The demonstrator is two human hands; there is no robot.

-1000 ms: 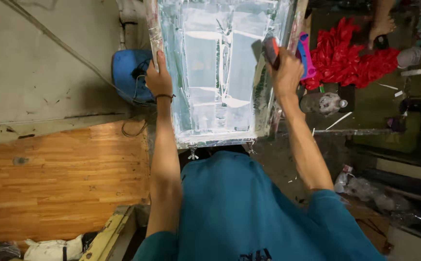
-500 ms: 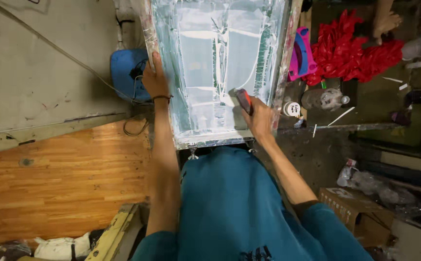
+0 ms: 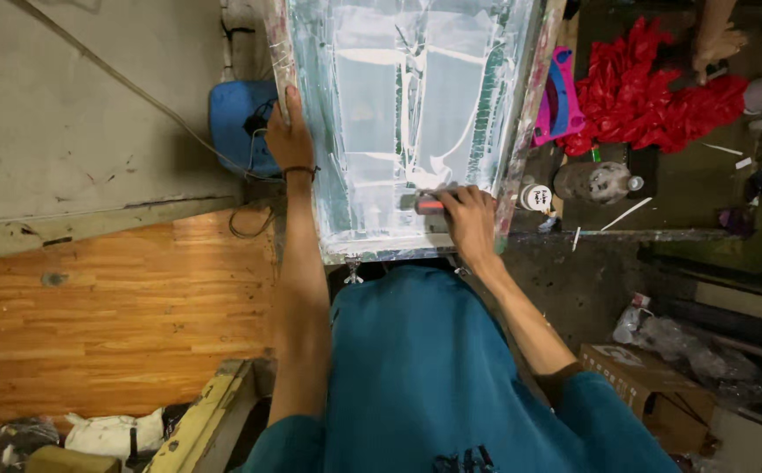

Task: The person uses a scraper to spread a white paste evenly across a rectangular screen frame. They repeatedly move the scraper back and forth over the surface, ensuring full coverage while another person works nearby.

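**Teal mesh, two hands on one screen frame**

Teal shirt fills the near foreground; both arms reach fwd from it. One large printing screen point(image 3: 407, 123) lies flat ahead, its near edge just past the chest: pale wet-looking mesh w/ white streaks, green-stained border, paint-crusted frame. Right hand point(image 3: 471, 221) is low on the mesh near the bottom-right corner, fingers closed round a small red-and-grey tool point(image 3: 424, 206) pressed onto the mesh. Left hand point(image 3: 288, 140) clamps the frame's left rail, thumb under, fingers curled over the edge; dark band at the wrist.

Left: bare wood-plank top point(image 3: 109, 307), open room. One blue stool point(image 3: 232, 123) just beyond the left hand, cable across it. Right is tight: one round jar point(image 3: 595, 181), one pink-and-blue handled thing point(image 3: 558, 98) beside the frame. Farther, one heap of red plastic point(image 3: 661, 96), another person's hand point(image 3: 715, 48) on it.
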